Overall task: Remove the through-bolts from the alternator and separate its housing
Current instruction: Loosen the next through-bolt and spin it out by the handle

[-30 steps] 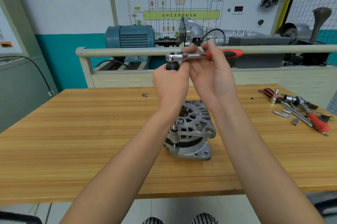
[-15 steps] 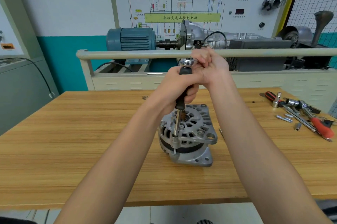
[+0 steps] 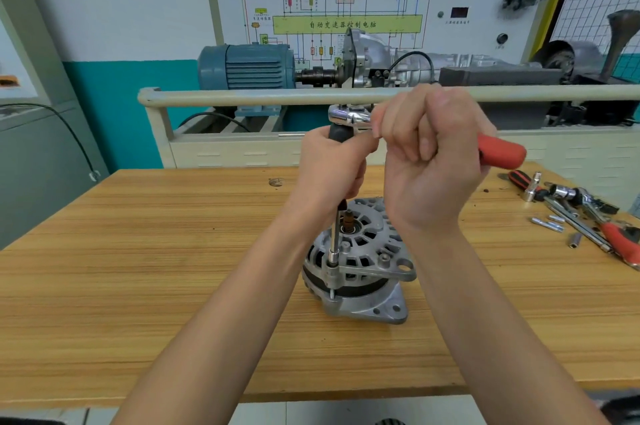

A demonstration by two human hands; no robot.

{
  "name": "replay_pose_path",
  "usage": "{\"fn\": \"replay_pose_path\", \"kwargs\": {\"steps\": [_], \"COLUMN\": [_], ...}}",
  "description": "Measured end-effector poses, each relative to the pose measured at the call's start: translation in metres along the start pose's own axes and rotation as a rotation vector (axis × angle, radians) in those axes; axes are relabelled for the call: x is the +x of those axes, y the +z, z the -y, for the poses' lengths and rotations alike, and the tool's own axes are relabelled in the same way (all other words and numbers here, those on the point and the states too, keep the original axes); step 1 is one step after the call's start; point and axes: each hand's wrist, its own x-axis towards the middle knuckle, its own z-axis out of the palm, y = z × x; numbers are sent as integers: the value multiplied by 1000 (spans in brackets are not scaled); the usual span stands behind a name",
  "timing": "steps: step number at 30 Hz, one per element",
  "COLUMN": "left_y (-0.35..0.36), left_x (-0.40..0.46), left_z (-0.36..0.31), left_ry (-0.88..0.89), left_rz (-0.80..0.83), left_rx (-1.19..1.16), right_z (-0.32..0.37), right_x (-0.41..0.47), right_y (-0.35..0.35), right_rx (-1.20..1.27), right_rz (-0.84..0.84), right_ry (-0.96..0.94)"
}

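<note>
We are gripping the ratchet (image 3: 349, 117) with our right hand (image 3: 429, 161), our left hand (image 3: 332, 168) clasping its extension (image 3: 334, 234) above the alternator (image 3: 360, 265); loose tools (image 3: 588, 216) are lying at the worktop's (image 3: 138, 268) right edge.

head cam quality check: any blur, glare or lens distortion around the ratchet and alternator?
Head view: even light, soft shadows. Small glare on the ratchet head. Right hand slightly soft; alternator sharp. Wide-angle bowing shows on the rail and table edges.

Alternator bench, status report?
Left hand grips black extension; right hand grips red-handled ratchet. Socket seated on through-bolt of grey alternator. Housing still joined. Nothing in the way.
</note>
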Motion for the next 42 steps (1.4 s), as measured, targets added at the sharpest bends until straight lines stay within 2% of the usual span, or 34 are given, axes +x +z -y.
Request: {"fn": "replay_pose_path", "kwargs": {"steps": [2,9,17,19,22,28,32,34,37,42], "left_y": [0,-7,-15,-14,-14,-9,-3,-3,-7,-15], "left_x": [-1,-1,4,4,3,-1,-3,-3,-3,1], "left_z": [0,1,-8,-9,-6,-3,-2,-1,0,-3], "left_ry": [13,19,-86,-107,-104,-36,13,24,13,-71], "left_rz": [1,56,342,372,280,73,-22,-18,52,264], "left_rx": [-5,-57,-43,-57,-78,-47,-10,-5,-32,-50], "right_z": [0,-10,-35,-33,-22,-1,-3,-3,-1,-16], "right_x": [2,23,40,41,38,13,2,1,12,36], "right_y": [-2,-22,-43,-42,-35,-10,-1,-1,-8,-31], "right_rx": [45,501,972,967,810,329,141,112,253,740], "right_rz": [-28,-263,-513,-516,-469,-170,-47,-19,-81,-433], "right_ry": [8,353,711,722,654,321,80,23,172,568]}}
